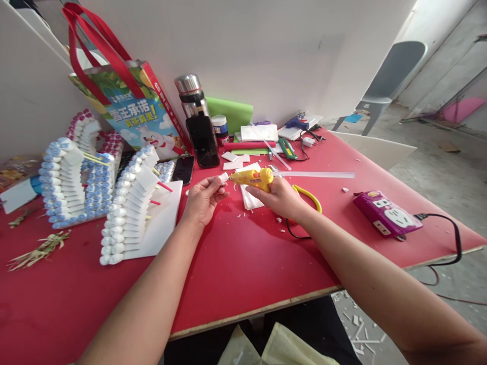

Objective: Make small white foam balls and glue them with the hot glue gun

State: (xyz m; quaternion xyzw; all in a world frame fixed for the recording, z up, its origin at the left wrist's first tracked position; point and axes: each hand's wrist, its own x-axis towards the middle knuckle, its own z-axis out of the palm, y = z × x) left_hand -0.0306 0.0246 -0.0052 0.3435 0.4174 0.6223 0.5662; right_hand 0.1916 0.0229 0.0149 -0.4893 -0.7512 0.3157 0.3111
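Observation:
My right hand grips a yellow hot glue gun, its nozzle pointing left. A long clear glue stick sticks out of the back of the gun. Between the fingers of my left hand is a small white piece, its exact kind too small to tell; the nozzle tip is at or very near it. Left of my left hand stands a curved structure of white rolled pieces and flat white slats on a white board. Under the gun lie white sheets.
A blue-and-white curved structure stands farther left. At the back are a shopping bag, a steel flask, phones, a green cutter and a blue glue gun. A purple power socket with a cord sits right on the red table.

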